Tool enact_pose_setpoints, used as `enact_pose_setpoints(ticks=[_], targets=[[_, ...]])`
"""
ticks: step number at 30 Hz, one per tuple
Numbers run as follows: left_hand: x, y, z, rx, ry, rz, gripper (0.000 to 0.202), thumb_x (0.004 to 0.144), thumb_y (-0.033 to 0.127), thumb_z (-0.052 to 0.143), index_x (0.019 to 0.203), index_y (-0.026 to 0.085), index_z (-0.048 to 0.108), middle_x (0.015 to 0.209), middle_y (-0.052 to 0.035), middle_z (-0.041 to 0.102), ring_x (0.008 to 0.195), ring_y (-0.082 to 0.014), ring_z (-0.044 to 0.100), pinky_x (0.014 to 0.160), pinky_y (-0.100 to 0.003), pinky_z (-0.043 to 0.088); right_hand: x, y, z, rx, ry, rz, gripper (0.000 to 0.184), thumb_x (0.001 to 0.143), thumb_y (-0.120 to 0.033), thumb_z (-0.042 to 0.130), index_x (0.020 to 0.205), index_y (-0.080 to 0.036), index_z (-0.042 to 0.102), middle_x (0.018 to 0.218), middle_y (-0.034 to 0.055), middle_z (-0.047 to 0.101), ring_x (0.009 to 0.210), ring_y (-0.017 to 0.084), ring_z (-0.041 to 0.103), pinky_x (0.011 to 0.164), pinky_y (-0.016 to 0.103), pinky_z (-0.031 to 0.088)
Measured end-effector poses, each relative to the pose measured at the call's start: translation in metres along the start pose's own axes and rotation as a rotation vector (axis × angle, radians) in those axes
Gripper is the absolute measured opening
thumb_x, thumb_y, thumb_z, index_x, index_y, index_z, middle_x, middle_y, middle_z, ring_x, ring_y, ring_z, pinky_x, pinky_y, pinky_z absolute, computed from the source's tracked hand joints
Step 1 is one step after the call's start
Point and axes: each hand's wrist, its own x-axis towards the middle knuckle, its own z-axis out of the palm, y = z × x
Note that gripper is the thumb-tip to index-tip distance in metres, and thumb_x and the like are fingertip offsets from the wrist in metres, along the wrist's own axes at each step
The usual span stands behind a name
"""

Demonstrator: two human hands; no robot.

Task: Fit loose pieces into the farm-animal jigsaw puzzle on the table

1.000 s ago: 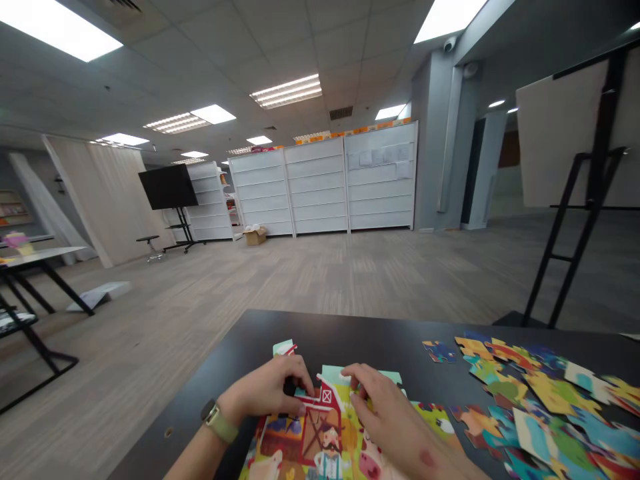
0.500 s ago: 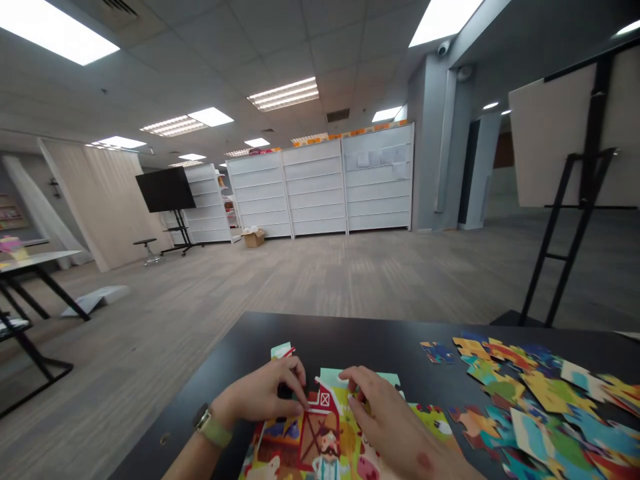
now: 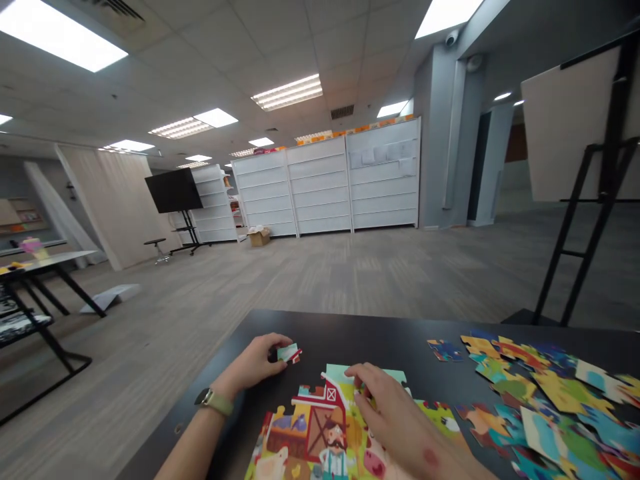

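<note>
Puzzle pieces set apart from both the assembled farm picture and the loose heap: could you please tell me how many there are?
2. One piece is held in the left hand near the farm picture; one blue piece lies on the black table left of the heap. Others may be hidden.

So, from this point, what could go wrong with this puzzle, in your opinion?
The right hand rests on the assembled farm puzzle, so its pressure could shift joined pieces. The right forearm also lies close to the loose puzzle pieces and might brush them out of place. The small teal-and-red puzzle piece in the left hand might be tried in the wrong spot, because many edges look similar.
</note>
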Motion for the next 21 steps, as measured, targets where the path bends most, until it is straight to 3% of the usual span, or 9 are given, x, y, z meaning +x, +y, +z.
enact_pose_setpoints(ticks=[9,21], targets=[[-0.010,0.010,-0.011,-0.036,-0.198,0.018,0.050,0.062,0.020,0.073,0.112,0.025,0.073,0.105,0.0005,0.069,0.091,-0.0185,0.059,0.077,-0.027,0.043,0.000,-0.001,-0.001,-0.011,-0.008,0.003,0.032,0.093,-0.015,0.041,0.118,-0.019,0.060,0.113,0.0092,0.064,0.108,0.024,0.061,0.095,0.036,0.044],[-0.008,0.013,-0.005,-0.068,-0.268,0.094,0.046,0.060,0.014,0.071,0.103,0.027,0.076,0.114,0.0005,0.063,0.097,-0.0191,0.059,0.082,-0.027,0.043,0.001,-0.002,-0.002,-0.018,-0.012,0.019,0.032,0.092,-0.014,0.042,0.116,-0.020,0.061,0.113,0.0091,0.064,0.108,0.024,0.061,0.093,0.036,0.045]])
